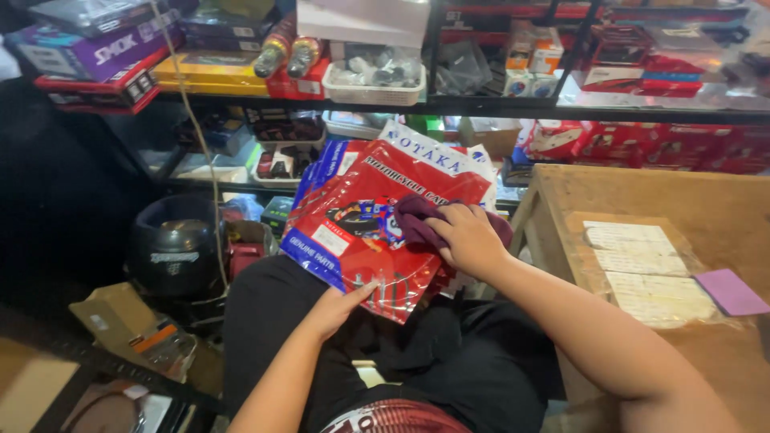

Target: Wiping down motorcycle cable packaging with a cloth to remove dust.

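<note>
A stack of flat red, blue and white plastic packets rests tilted on my lap, the top one red and glossy. My left hand grips the stack's near bottom edge, thumb on top. My right hand presses a dark maroon cloth against the face of the top packet. Both hands are over my black-trousered knees.
A wooden counter stands at the right with a clear bag of paper slips and a purple note. Shelves of boxed parts fill the back. A black helmet and cardboard box sit at the left.
</note>
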